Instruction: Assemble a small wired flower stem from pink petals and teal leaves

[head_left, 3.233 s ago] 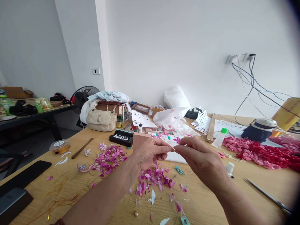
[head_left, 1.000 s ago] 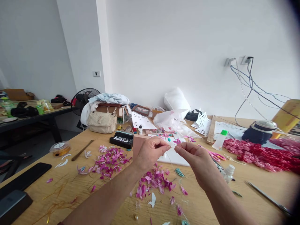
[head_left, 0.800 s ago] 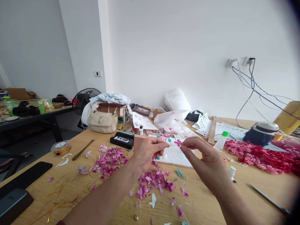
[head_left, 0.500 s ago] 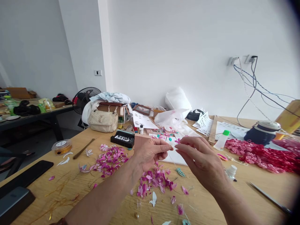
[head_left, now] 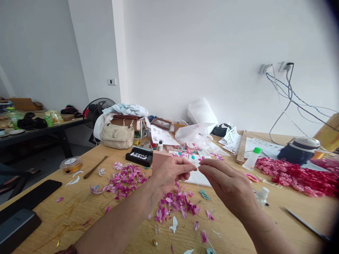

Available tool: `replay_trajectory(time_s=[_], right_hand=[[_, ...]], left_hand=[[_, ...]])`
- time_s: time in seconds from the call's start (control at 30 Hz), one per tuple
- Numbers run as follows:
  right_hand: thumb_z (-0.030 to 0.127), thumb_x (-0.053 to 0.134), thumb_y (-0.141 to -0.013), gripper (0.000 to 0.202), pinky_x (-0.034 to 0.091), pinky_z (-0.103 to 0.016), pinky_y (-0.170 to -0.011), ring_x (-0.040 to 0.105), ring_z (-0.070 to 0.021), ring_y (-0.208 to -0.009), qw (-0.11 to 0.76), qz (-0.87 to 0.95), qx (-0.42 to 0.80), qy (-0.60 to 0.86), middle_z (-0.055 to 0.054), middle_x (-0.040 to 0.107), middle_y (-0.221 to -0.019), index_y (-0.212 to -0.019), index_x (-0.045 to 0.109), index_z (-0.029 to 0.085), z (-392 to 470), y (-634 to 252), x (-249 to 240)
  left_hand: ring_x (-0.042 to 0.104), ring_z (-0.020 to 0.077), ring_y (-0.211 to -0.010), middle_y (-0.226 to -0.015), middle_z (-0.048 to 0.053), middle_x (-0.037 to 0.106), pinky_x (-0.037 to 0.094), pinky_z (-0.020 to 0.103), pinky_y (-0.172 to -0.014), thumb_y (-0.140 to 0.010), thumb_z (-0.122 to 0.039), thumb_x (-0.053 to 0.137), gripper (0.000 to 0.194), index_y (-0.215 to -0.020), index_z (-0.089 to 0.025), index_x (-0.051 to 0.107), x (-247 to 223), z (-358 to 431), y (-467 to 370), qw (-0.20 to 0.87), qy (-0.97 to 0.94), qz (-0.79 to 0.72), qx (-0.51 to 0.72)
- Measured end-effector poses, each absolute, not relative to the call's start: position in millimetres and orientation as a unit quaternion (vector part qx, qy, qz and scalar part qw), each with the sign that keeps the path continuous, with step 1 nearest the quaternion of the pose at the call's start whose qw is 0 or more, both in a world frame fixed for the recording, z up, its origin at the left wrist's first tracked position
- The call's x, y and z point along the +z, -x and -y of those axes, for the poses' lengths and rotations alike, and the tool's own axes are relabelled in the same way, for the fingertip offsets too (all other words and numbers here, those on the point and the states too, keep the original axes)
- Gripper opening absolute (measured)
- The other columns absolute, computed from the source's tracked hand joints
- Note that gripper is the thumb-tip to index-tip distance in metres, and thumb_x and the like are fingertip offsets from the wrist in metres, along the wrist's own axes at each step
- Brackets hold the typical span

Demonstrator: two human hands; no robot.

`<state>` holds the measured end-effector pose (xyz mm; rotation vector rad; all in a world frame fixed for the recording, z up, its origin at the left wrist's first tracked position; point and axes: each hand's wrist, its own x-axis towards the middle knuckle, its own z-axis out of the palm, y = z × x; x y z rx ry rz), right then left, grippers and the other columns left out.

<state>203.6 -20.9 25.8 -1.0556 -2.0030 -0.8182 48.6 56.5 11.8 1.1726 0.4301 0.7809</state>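
My left hand [head_left: 173,173] is closed in a pinch, thumb against forefinger, in the middle of the view. Almost touching it, my right hand [head_left: 226,181] has its fingers pressed together, pointing left. Whatever is between the fingertips is too small to make out. Just beyond the hands are pink and teal flower sprigs [head_left: 185,154]; I cannot tell whether they are held or lie behind. A white pad [head_left: 197,179] lies under the fingertips. Loose magenta petals [head_left: 174,204] are scattered below, with a teal thread bundle [head_left: 204,194] beside them.
Another petal heap [head_left: 128,180] lies left, near a black tray [head_left: 139,157] and a wooden stick [head_left: 95,167]. To the right are a green-capped bottle [head_left: 252,158], a small white bottle [head_left: 262,194], pink scissors handles [head_left: 251,177], tweezers [head_left: 304,222] and red-pink strands [head_left: 296,176].
The right fingers have come closer together and flattened. A pink flower now shows above the right hand's knuckles. The left hand keeps its pinch, and the view has shifted slightly.
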Motion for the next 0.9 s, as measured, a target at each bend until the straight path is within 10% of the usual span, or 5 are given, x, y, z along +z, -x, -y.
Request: replay_trajectory(time_s=[0.4,0.9], right_hand=[[0.014,0.042,-0.087,0.017,0.041,-0.022,-0.051,0.059,-0.013,-0.058,0.387,0.76,-0.262,0.451,-0.002,0.064,-0.069,-0.077,0.054,0.021,19,-200,27],[0.031,0.046,-0.083,0.018,0.036,-0.023,-0.046,0.042,-0.0109,-0.05,0.485,0.625,0.184,0.583,0.005,0.044,-0.055,-0.069,0.048,0.02,14,-199,23]], left_hand=[[0.042,0.0068,-0.049,-0.05,-0.003,0.05,0.029,0.022,-0.051,-0.061,-0.034,0.075,0.024,-0.065,-0.013,0.064,16,-52,-49,0.714,-0.565,-0.215,0.354],[0.05,0.0143,-0.071,-0.07,0.003,0.055,0.037,0.026,-0.068,-0.082,-0.02,0.052,0.019,-0.072,-0.017,0.067,21,-44,-45,0.281,-0.832,-0.151,0.454]])
